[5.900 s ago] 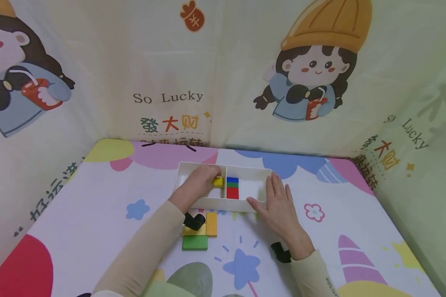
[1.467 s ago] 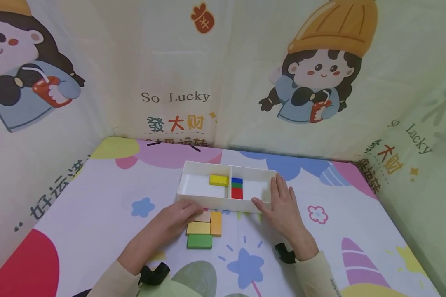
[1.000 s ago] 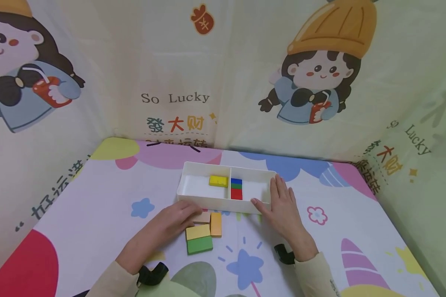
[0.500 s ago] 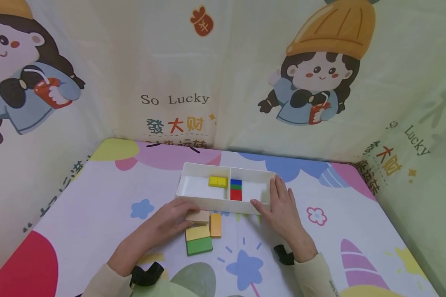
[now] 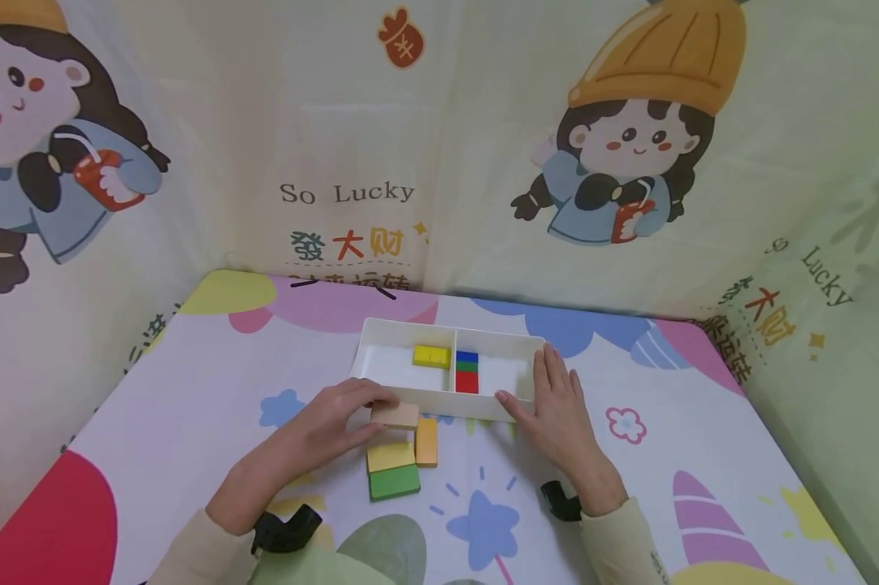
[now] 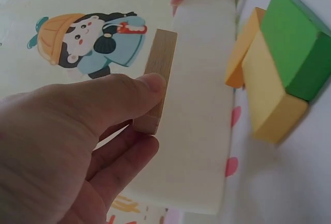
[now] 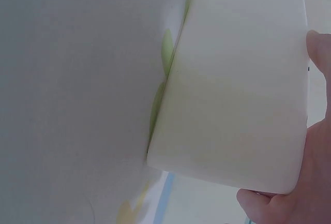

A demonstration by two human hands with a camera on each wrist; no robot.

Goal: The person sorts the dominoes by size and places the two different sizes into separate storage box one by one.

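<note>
In the head view my left hand (image 5: 330, 422) pinches a plain wooden block (image 5: 396, 415) between thumb and fingers, just in front of the white two-compartment box (image 5: 410, 400). The left wrist view shows the thumb lying along that block (image 6: 163, 53), held up off the table. My right hand (image 5: 567, 418) rests against the box's right end, its fingers straight and its thumb at the front rim. Yellow blocks (image 5: 431, 356) lie in the left compartment. Blue, green and red blocks (image 5: 467, 382) stand in a row along the divider in the right compartment.
In front of the box lie an orange block (image 5: 426, 443), a pale yellow block (image 5: 391, 457) and a green block (image 5: 395, 483). A printed cloth (image 5: 520, 455) covers the table. Printed fabric walls (image 5: 469, 179) rise behind and at the sides.
Earlier my left hand was inside the left compartment at a yellow block. It has since moved to the loose blocks and lifted the plain wooden one. The green and pale yellow blocks have turned slightly.
</note>
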